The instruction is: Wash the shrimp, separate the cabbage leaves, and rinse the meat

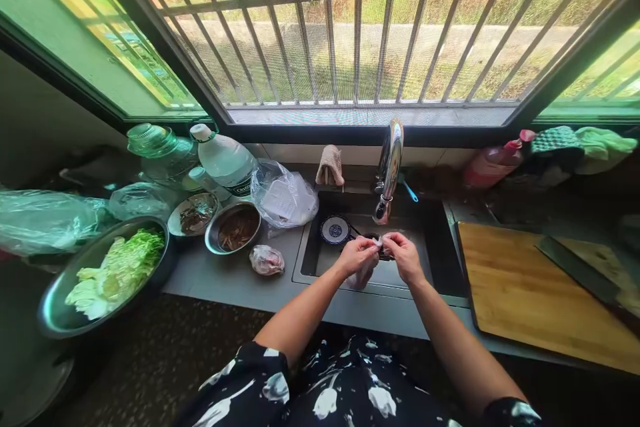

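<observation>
Over the sink [440, 260], my left hand [357, 257] and my right hand [403, 257] meet, fingertips pinched together. Between them is a small whitish piece [378, 241] that looks like a garlic clove, too small to be sure. Both hands are closed on it. Just behind them stands the chrome faucet [393, 160], its spout pointing down. A small blue-and-white patterned dish [335, 230] sits in the sink to the left of my hands. A dark round object under my fingers is mostly hidden.
Left on the counter are a plastic-wrapped bundle [267, 259], a metal bowl of brown strips [234, 228], a plastic bag [285, 197], a large bottle [225, 157] and a basin of cabbage [115, 267]. Right lies a cutting board [505, 280] with a cleaver [577, 269].
</observation>
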Available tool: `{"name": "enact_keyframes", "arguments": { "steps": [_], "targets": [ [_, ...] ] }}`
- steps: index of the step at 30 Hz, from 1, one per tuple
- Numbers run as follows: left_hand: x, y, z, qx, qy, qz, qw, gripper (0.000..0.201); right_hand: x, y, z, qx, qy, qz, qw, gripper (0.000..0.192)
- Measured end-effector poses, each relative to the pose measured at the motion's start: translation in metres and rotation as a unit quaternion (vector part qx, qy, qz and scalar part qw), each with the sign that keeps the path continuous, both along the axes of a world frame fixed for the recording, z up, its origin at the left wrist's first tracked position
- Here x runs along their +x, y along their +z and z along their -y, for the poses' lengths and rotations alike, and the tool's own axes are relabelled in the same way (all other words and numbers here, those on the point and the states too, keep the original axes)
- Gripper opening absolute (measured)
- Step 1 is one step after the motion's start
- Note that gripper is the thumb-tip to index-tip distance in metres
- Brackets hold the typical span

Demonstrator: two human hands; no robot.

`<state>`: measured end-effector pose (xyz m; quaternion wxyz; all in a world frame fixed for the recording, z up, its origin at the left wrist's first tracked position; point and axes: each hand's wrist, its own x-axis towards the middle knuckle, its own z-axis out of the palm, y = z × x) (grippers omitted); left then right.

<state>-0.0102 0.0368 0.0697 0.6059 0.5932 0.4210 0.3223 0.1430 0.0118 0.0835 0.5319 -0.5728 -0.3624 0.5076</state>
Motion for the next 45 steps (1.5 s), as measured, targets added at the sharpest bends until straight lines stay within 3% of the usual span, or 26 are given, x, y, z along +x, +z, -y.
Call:
{"name": "enact_keyframes", "arguments": {
  "steps": [2, 4, 7, 10, 16, 24, 31, 36, 40, 45],
  "targets": [
    [0.001, 0.002, 0.002, -0.030, 0.018, 0.014, 0.999, 0.039, 0.004, 0.007, 0.004, 0.048, -0.041, 0.122, 0.991, 0.032],
    [-0.001, 0.003, 0.004, -0.043, 0.029, 0.018, 0.998, 0.039, 0.007, 0.016, 0.010, 0.128, -0.045, 0.244, 0.960, 0.022],
    [-0.006, 0.003, 0.007, -0.013, 0.023, -0.013, 1.000, 0.034, 0.007, 0.025, 0.014, 0.227, 0.068, 0.359, 0.903, 0.016],
    [-0.008, 0.005, 0.009, 0.022, 0.006, -0.059, 0.998, 0.031, 0.007, 0.025, 0.012, 0.255, 0.132, 0.436, 0.853, 0.017],
    [-0.004, 0.015, 0.010, 0.077, -0.001, -0.091, 0.993, 0.028, 0.009, 0.020, 0.013, 0.271, 0.114, 0.515, 0.805, 0.022],
    [0.000, 0.016, 0.012, 0.116, -0.042, -0.123, 0.985, 0.030, 0.008, 0.010, 0.009, 0.235, 0.161, 0.530, 0.798, 0.023],
    [-0.001, 0.007, 0.024, 0.067, -0.010, -0.132, 0.989, 0.031, 0.003, -0.009, 0.010, 0.205, 0.128, 0.461, 0.854, 0.020],
    [-0.007, -0.007, 0.033, 0.027, 0.028, -0.153, 0.987, 0.030, 0.001, -0.024, 0.007, 0.170, 0.183, 0.411, 0.877, 0.019],
    [-0.010, -0.017, 0.036, 0.000, 0.045, -0.147, 0.988, 0.031, -0.002, -0.032, 0.004, 0.158, 0.218, 0.411, 0.871, 0.018],
    [-0.009, -0.019, 0.044, -0.015, 0.070, -0.165, 0.984, 0.027, -0.005, -0.034, 0.004, 0.178, 0.235, 0.423, 0.857, 0.017]
  ]
}}
